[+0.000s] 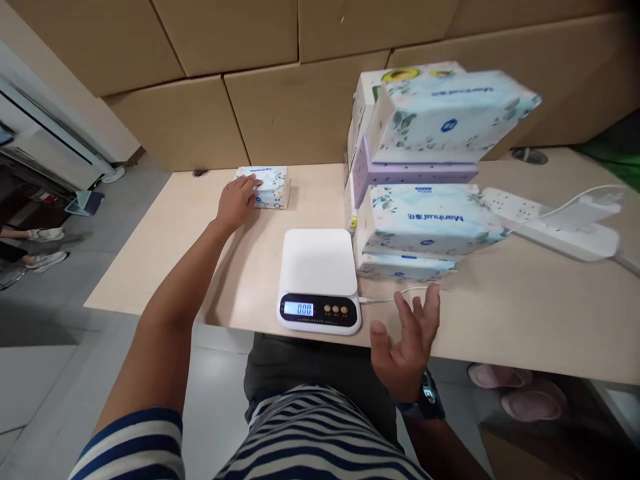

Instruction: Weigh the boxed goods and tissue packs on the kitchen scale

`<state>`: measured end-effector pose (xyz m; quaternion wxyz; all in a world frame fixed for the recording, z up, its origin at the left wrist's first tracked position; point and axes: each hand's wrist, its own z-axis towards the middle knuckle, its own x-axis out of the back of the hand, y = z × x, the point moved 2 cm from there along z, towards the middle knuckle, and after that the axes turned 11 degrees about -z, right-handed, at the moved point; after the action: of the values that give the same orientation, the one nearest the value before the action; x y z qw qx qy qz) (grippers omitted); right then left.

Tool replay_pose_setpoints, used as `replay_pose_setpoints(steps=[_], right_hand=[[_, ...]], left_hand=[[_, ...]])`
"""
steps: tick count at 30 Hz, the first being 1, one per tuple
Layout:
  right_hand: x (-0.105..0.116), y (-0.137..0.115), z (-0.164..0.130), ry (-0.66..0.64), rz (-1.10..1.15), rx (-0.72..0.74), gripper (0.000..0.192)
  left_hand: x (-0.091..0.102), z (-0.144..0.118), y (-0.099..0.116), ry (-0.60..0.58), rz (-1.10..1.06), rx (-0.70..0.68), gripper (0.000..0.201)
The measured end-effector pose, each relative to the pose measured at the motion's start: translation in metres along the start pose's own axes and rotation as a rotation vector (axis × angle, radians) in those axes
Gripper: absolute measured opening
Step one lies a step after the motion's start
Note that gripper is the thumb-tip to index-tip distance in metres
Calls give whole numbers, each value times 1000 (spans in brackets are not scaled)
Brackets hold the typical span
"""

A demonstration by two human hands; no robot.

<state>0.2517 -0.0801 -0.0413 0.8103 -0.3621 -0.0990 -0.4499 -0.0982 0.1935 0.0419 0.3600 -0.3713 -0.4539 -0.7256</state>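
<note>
Left hand [235, 200] rests fingers-down on the lone tissue pack [265, 187] at ten o'clock from the scale [319, 280], long axis left-right; right hand [407, 343] hovers spread and empty at five o'clock, just under the stack [425, 173].

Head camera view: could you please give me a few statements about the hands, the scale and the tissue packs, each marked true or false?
1. The left hand rests on a single tissue pack at the far side of the table. True.
2. The kitchen scale has a pack on its platform. False: the platform is bare and the display reads 0.00.
3. The right hand is open, holding nothing. True.
4. The stack of tissue packs stands left of the scale. False: it stands to its right.
</note>
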Motion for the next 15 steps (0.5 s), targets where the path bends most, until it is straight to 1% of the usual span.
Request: replay_pose_setpoints(steps=[2,5,10,15], right_hand=[[-2,0,0,10,-15,-35,71],[-6,-1,-2,40,-51,-61,65],[-7,1,-7,10,-97,-33,62],[-7,0,-5,27,-127,27,61]], left_hand=[[0,15,6,-18,98,25,49],[-1,31,11,-20,122,26,49],[-4,49,10,-44,130,46,50],[-7,59,9,-50,155,66,52]])
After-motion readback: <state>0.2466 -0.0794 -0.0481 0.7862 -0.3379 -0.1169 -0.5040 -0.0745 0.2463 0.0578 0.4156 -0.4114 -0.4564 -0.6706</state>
